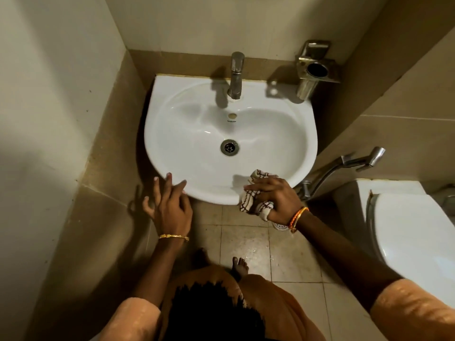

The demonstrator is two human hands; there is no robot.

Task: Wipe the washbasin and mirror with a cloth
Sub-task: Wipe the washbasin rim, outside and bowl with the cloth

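Note:
A white washbasin (290,134) hangs on the back wall, with a metal tap (235,75) at its rear and a drain (229,147) in the bowl. My right hand (273,200) grips a bunched white cloth with brown lines (251,195) against the basin's front right rim. At the front left rim, my left hand (170,205) has its fingers spread, and the fingertips touch the edge. No mirror is in view.
A metal holder (316,67) is fixed to the wall right of the tap. A hand spray (354,163) sticks out from the right wall above a white toilet (413,237). Walls close in on both sides; tiled floor (290,257) lies below.

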